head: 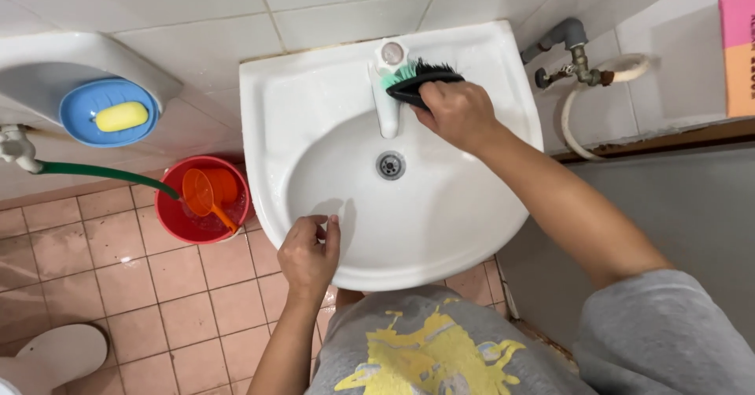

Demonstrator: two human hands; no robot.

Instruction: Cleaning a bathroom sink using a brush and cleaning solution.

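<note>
Head view, looking straight down. My right hand is clenched around the black handle of a scrubbing brush, whose black and teal bristles press against the white tap at the back rim of the washbasin. The brush lies just right of the tap's round cap, over the flat ledge of the basin and above the bowl. My right forearm crosses the basin's right rim toward a grey sleeve at the lower right.

My left hand holds nothing loose; its fingers are curled over the near-left rim of the basin, thumb on the inner slope of the bowl, gripping the edge. The metal drain sits at the middle of the bowl, between the two hands and touched by neither.

Outward to the left: a red bucket stands on the pink tiled floor just beside the basin, holding water and an orange scoop. A green hose runs from a wall fitting to the bucket's rim. Above it, a yellow soap bar lies in a blue dish on a white ledge. To the right of the basin, a grey pipe with a valve and a white hose are fixed on the tiled wall.
</note>
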